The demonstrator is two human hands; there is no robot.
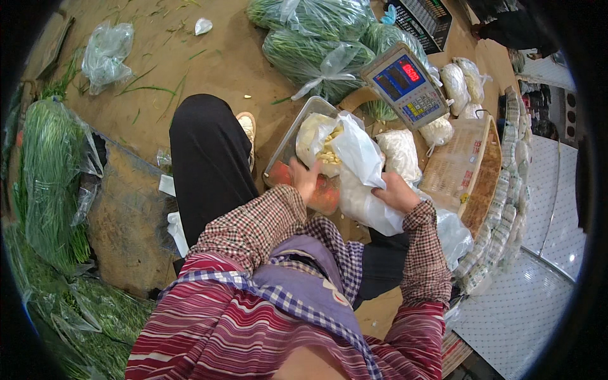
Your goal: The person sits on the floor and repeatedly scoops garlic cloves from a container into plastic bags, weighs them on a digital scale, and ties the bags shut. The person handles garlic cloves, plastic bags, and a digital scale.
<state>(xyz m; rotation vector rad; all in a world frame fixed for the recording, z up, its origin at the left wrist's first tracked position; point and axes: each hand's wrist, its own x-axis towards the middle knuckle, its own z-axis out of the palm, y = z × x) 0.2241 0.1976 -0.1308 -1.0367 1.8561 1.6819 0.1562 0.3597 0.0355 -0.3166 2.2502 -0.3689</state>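
Observation:
A white plastic bag (358, 149) sits on the metal tray (285, 149) of a scale, its mouth partly open. Inside show pale yellow pieces that look like peeled garlic cloves (329, 154). My left hand (304, 180) grips the bag's near left side, thumb up by the cloves; its fingertips are partly hidden. My right hand (397, 192) is closed on the loose white plastic at the bag's right side. Beyond the tray stands the scale's tilted display (405, 84), lit with red digits.
Bundles of green stalks in clear bags (316, 62) lie beyond the tray, and another bundle (53, 177) lies at far left. To the right are filled white bags (400, 155), a wicker-like basket (457, 161) and a row of stacked white packs (506, 209). A crumpled clear bag (107, 56) lies on the floor.

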